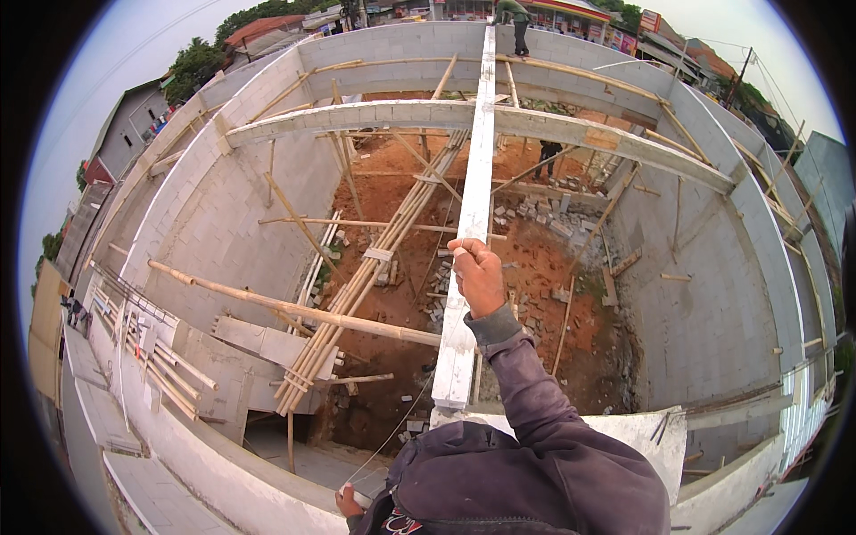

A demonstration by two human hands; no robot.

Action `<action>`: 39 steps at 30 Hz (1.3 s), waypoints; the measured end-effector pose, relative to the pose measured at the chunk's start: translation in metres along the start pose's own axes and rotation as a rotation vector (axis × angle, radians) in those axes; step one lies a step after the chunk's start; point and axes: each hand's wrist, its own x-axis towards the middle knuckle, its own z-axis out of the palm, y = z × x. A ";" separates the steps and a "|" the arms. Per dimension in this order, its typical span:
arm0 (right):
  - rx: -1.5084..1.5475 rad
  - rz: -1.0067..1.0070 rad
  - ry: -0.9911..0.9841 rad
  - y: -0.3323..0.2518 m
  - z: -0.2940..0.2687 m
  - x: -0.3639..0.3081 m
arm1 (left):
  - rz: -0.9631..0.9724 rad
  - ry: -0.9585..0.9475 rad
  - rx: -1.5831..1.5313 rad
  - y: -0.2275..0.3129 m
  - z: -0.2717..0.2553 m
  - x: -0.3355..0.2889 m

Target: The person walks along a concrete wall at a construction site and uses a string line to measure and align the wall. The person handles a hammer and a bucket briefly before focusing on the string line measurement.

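Note:
A long, pale, narrow beam (475, 192) runs away from me over the open pit of the building. My right hand (479, 278) is closed above its near part, thumb and forefinger pressed together; what they pinch is too small to make out. Low at the left, my left hand (348, 501) closes its fingertips on a thin string (401, 423). From there the string slants up toward the beam's near end, where I lose sight of it. My dark sleeve (544, 383) reaches forward over the near ledge.
A co-worker (514, 25) bends at the beam's far end; another person (547, 159) stands below. A concrete crossbeam (357, 117) meets the long beam. Bamboo poles (383, 254) lean across the pit at left. Block walls (713, 259) surround a drop to red soil and rubble (539, 223).

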 end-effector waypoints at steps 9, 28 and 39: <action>-0.026 0.023 0.049 -0.003 -0.005 0.001 | 0.080 -0.049 -0.074 0.001 0.006 0.005; -0.122 0.010 -0.014 0.004 -0.005 0.000 | 0.124 -0.062 -0.049 0.025 0.010 0.003; -0.005 0.118 -0.145 0.021 0.061 -0.009 | 1.049 0.276 0.644 0.576 -0.016 0.068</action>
